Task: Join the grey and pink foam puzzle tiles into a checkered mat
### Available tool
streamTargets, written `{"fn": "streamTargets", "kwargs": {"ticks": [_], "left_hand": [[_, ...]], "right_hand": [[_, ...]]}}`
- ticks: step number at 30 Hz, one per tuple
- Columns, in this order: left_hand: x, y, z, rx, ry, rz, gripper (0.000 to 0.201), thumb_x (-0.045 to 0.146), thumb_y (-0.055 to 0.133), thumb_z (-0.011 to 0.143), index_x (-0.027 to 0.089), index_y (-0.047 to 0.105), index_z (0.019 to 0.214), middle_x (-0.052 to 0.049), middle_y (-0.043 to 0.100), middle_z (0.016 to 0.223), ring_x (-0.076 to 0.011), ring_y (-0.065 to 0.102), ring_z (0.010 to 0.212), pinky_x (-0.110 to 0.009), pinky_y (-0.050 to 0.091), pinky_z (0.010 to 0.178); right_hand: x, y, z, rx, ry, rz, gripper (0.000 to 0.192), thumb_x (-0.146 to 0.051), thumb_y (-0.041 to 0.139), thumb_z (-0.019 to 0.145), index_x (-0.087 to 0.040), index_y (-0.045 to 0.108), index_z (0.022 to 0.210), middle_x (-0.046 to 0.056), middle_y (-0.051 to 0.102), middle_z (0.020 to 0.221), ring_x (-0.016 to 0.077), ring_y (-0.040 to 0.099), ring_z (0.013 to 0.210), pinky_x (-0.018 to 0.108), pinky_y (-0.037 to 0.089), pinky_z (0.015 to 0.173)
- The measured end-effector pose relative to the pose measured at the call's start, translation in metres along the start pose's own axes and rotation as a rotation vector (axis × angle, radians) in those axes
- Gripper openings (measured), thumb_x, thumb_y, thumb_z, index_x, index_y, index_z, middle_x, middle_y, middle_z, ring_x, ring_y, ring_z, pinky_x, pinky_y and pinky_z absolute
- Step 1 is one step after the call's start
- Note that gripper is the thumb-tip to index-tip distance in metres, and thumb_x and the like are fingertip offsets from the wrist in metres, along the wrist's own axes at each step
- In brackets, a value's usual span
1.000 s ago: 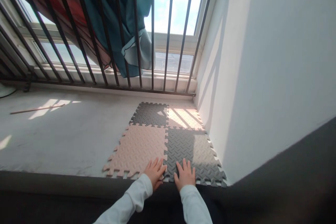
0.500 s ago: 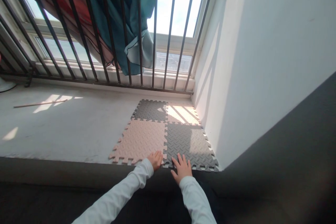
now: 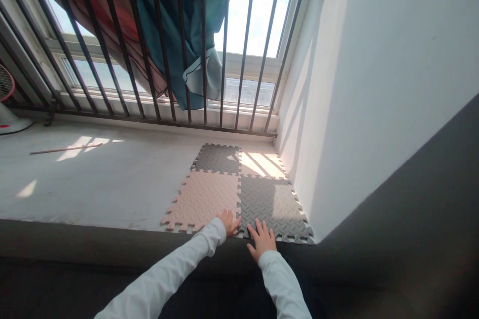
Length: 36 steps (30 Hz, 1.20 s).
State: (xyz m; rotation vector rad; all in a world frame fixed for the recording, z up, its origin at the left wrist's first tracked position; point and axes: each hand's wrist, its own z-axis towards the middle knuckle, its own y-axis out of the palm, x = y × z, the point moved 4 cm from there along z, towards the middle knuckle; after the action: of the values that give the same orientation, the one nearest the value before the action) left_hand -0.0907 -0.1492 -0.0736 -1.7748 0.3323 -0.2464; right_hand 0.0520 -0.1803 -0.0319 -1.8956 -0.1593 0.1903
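Four foam puzzle tiles make a checkered block at the right end of a pale ledge (image 3: pixel 112 184), against the white wall (image 3: pixel 374 84). The near pink tile (image 3: pixel 205 192) and near grey tile (image 3: pixel 277 209) reach the ledge's front edge, the grey one filling its right front corner. The left hand (image 3: pixel 229 222) lies over the pink tile's corner at the seam (image 3: pixel 240 199); the right hand (image 3: pixel 262 243) is at the grey tile's front edge. Each grip is apart, fingers spread, clamped on nothing visible. The step looks like pressing the seam together; that probably goes best with flat palms, pushing straight down tooth by tooth while the other hand steadies the grey tile. Compared with half a second ago, the left fingers are splayed rather than bunched, the tiles keep their arrangement, and more of a fan (image 3: pixel 5 84) shows far left.
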Motion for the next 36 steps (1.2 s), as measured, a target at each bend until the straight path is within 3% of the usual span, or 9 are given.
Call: {"fn": "streamTargets", "kwargs": {"ticks": [6, 11, 18, 24, 32, 36], "left_hand": [[0.003, 0.001, 0.009, -0.027, 0.058, 0.002, 0.043, 0.026, 0.036, 0.082, 0.044, 0.036, 0.122, -0.015, 0.038, 0.129, -0.0426, 0.037, 0.111, -0.062, 0.037, 0.07], [0.004, -0.003, 0.005, -0.088, 0.085, -0.005, 0.038, 0.035, 0.042, 0.08, 0.041, 0.044, 0.117, -0.012, 0.037, 0.131, -0.0446, 0.033, 0.113, -0.062, 0.036, 0.076], [0.004, -0.008, -0.003, 0.058, 0.151, -0.052, 0.029, 0.039, 0.038, 0.083, 0.046, 0.051, 0.108, -0.002, 0.037, 0.131, -0.0367, 0.035, 0.113, -0.059, 0.031, 0.085], [0.0, -0.009, -0.001, -0.073, 0.225, -0.039, 0.034, 0.034, 0.033, 0.084, 0.042, 0.048, 0.114, -0.004, 0.03, 0.136, -0.039, 0.039, 0.109, -0.063, 0.033, 0.082], [-0.003, -0.007, 0.001, -0.054, 0.248, -0.035, 0.033, 0.034, 0.04, 0.081, 0.042, 0.048, 0.112, 0.001, 0.03, 0.136, -0.035, 0.041, 0.11, -0.058, 0.036, 0.085], [-0.001, -0.004, -0.001, -0.025, 0.326, -0.017, 0.03, 0.032, 0.04, 0.081, 0.041, 0.052, 0.107, 0.003, 0.03, 0.136, -0.0326, 0.039, 0.112, -0.057, 0.034, 0.087]], "right_hand": [[0.001, 0.002, 0.0, 0.0, -0.003, -0.006, 0.062, -0.034, 0.052, 0.071, -0.038, 0.027, 0.128, -0.001, 0.014, 0.141, 0.0226, 0.008, 0.128, 0.042, 0.011, 0.101], [0.001, 0.002, -0.001, 0.004, -0.006, -0.007, 0.062, -0.034, 0.053, 0.07, -0.037, 0.027, 0.127, -0.001, 0.013, 0.141, 0.0229, 0.009, 0.128, 0.042, 0.011, 0.101], [0.001, 0.0, -0.004, -0.015, -0.02, 0.004, 0.064, -0.033, 0.054, 0.07, -0.036, 0.027, 0.128, -0.001, 0.013, 0.141, 0.023, 0.009, 0.128, 0.042, 0.011, 0.101], [0.003, -0.001, -0.005, -0.026, -0.029, 0.013, 0.067, -0.031, 0.055, 0.068, -0.037, 0.025, 0.128, -0.002, 0.011, 0.141, 0.0223, 0.007, 0.128, 0.041, 0.011, 0.101], [0.003, 0.0, -0.004, -0.012, -0.025, 0.009, 0.067, -0.029, 0.055, 0.068, -0.037, 0.026, 0.128, -0.002, 0.013, 0.141, 0.0213, 0.008, 0.128, 0.041, 0.012, 0.101], [0.003, -0.001, -0.005, -0.011, -0.026, 0.016, 0.067, -0.028, 0.055, 0.068, -0.038, 0.026, 0.128, -0.003, 0.013, 0.141, 0.021, 0.008, 0.128, 0.04, 0.012, 0.101]]}}
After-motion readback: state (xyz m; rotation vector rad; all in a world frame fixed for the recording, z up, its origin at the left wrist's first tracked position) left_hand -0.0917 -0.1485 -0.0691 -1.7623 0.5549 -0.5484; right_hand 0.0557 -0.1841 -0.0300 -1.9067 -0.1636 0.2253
